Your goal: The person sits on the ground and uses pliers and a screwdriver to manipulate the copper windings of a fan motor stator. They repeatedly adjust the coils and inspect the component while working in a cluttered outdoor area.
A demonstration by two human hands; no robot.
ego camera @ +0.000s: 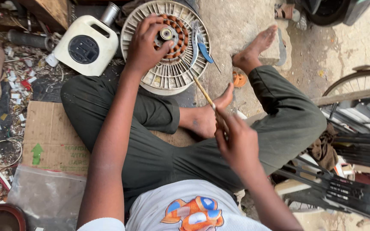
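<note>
**Steadying a fan motor, stick in hand**

Down on the ground, between my bare feet, I see the round white plastic motor housing (pixel 165 75), ribbed with radial slots like a wheel. At its centre sits a ring of copper-orange wound coils (pixel 180 40) around a small silver hub (pixel 166 34). My left hand (pixel 144 45) curls over the coil ring, fingers clenched on it. My right hand (pixel 236 143) grips the near end of a thin yellowish stick (pixel 202 90), whose far tip reaches the coils. Blue-handled pliers (pixel 200 40) lie on the housing's right side. A white plastic reel box (pixel 86 45) stands just beside it.
</note>
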